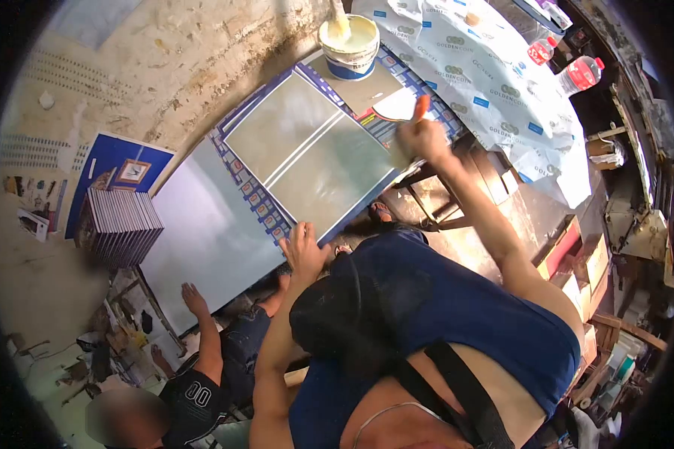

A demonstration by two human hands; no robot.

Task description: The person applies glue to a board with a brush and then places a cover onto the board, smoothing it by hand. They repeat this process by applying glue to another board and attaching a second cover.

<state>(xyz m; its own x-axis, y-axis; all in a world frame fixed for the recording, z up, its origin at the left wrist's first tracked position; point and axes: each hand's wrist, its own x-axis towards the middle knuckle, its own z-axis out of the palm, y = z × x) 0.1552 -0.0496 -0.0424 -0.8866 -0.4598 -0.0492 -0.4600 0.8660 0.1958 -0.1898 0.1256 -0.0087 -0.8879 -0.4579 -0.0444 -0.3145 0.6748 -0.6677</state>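
Grey-green and glossy, the board (307,153) lay tilted across the middle of the view. A pale stripe split it and a blue patterned border framed it, and its near corner disappeared behind the person's own body. The right hand (421,140) was at the board's far right edge, fingers curled shut around a brush (421,107). Only the orange handle end stood clear above the fist; the hand hid the bristles, so they could not be made out. The left hand (305,251) rested on the board's near edge, fingers spread and flat, gripping nothing.

Just beyond the board's top corner stood a white bucket (350,46) with pale contents. A second handle rose from it and was cut off by the upper edge of the view. A printed cover (494,82) lay beyond it, with two red-labelled bottles (580,72) near its far side.

Low at left, a co-worker's hand (195,299) lay flat on a larger grey sheet (202,232) that ran under the board; the sheet's lower end was lost behind that person. A ribbed stack (120,227) stood beside the sheet, too small to identify.
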